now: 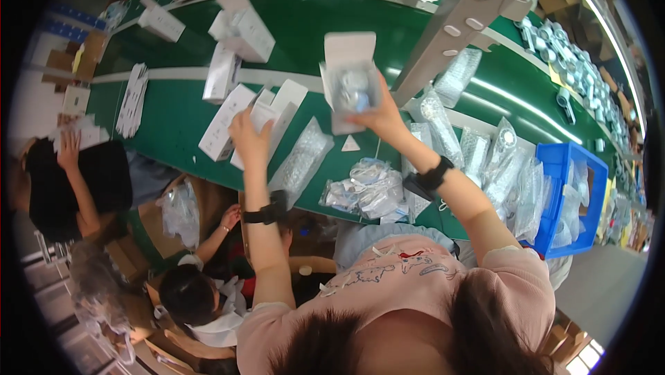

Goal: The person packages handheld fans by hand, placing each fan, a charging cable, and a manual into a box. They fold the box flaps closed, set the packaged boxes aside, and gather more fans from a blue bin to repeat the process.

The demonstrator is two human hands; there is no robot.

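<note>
My right hand (382, 115) grips an open white carton (339, 120) by its side and holds it up over the green table. The lid flap stands up, and a wrapped pale item (355, 85) shows inside, somewhat blurred. My left hand (251, 136) is closed around the top of a white box (266, 113) lying among other cartons; part of its grip is hidden. Just left of it lies another white carton (225, 125). A bubble-wrap sleeve (305, 153) lies between my arms. Near my body is a pile of small clear bags with white parts (367, 186).
Several bubble-wrapped items (478, 157) and a blue bin (578, 198) are at the right. A grey metal post (460, 21) rises beyond my right hand. More white cartons (246, 32) stand farther off, beside flat white sheets (131, 101). Other people (187, 295) work at the left.
</note>
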